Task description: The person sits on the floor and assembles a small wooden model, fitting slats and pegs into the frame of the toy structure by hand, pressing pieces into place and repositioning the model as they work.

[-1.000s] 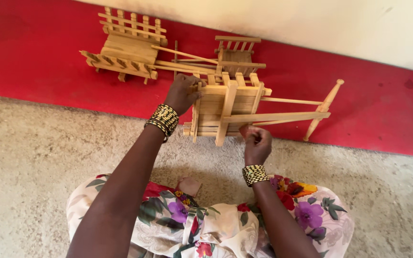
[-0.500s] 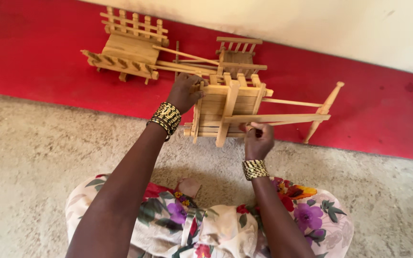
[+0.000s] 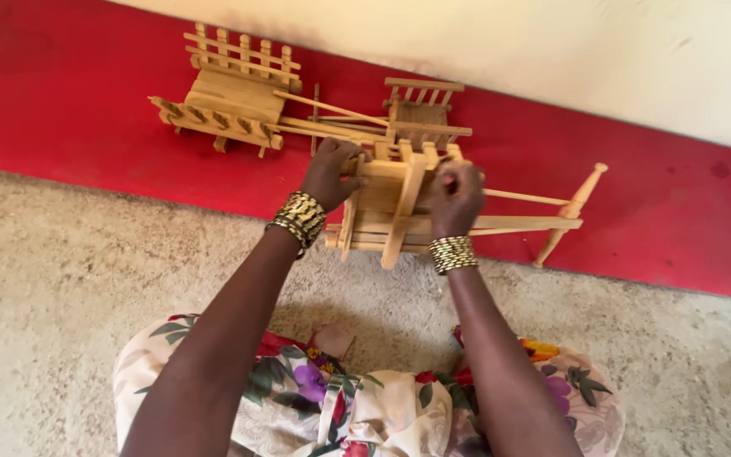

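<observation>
A: On the red strip by the wall, our left hand (image 3: pixel 329 172) and right hand (image 3: pixel 454 196) both clamp the wooden cart (image 3: pixel 399 207).

B: Yep, looks mostly built. The 2nd cart (image 3: pixel 234 101) sits finished behind.

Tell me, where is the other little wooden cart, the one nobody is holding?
In the head view, the second wooden cart lies on the red strip at upper left, near the pale wall, just beyond the left hand and the held cart.
</observation>
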